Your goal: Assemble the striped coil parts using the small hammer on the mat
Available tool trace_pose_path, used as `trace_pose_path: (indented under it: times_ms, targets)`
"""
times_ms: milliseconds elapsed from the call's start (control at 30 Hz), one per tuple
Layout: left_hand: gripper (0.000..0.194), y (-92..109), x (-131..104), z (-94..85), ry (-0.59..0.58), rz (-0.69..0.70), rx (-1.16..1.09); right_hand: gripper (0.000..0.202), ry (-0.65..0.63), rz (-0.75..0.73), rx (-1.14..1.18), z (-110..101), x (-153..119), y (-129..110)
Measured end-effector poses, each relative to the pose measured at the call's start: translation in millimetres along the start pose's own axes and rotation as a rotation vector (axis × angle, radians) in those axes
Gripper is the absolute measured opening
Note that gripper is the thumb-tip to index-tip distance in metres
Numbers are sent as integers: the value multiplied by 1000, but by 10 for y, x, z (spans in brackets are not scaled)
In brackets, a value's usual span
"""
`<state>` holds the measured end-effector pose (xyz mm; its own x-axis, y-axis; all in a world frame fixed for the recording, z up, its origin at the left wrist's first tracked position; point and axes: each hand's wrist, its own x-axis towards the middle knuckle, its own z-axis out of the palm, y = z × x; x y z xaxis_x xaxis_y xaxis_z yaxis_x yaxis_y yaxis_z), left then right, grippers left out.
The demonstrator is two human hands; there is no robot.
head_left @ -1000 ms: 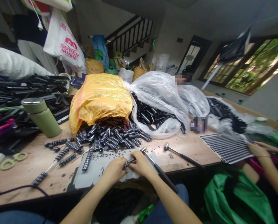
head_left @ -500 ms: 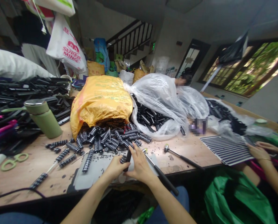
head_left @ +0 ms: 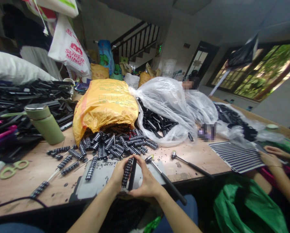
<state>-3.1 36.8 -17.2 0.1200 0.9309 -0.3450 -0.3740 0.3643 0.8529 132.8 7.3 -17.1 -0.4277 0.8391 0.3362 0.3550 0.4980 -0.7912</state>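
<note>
My left hand [head_left: 117,173] is closed round a black-and-white patterned cylinder [head_left: 126,173], which stands nearly upright. My right hand [head_left: 147,181] grips a slim black plastic strip [head_left: 132,174] by its two ends, thumb below and fingers above. The strip is right beside the cylinder; whether they touch I cannot tell. Both hands are over a grey board [head_left: 91,186] at the table's front edge. A hammer [head_left: 163,176] with a black handle lies just right of my right hand. Behind my hands is a heap of similar patterned cylinders [head_left: 115,144], several with thin metal rods.
A yellow sack [head_left: 106,100] spills the cylinders. Beside it, a clear plastic bag [head_left: 169,94] holds black parts. A second hammer [head_left: 191,164], a green flask [head_left: 45,124], and scissors [head_left: 15,169] lie around. At right, a co-worker's hands [head_left: 272,158] are by a patterned sheet [head_left: 236,157].
My hands have shifted apart slightly and turned the pieces so their long sides show. My right hand's fingers, spread before, now span the black strip end to end.
</note>
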Motion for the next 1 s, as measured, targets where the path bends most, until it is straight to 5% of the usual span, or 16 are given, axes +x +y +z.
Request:
trace_pose_path:
  times_ms: [133,600,700,833,1000]
  targets:
    - [22,13,-40,72,-18,-105,-62,110,-11,-2,8,64,7,44]
    - [24,-102,82,62,-34,-126,99,99,71,111,21,192,-44,120]
    - [23,-261,128,19,-13,90,302,100,126,147,-69,299,-77,274]
    - [36,-573,130,-39,62,606,987,82,198,172,-299,453,-164,472]
    - [40,-676,103,-186,-136,857,1570,62,257,353,-668,185,-419,566]
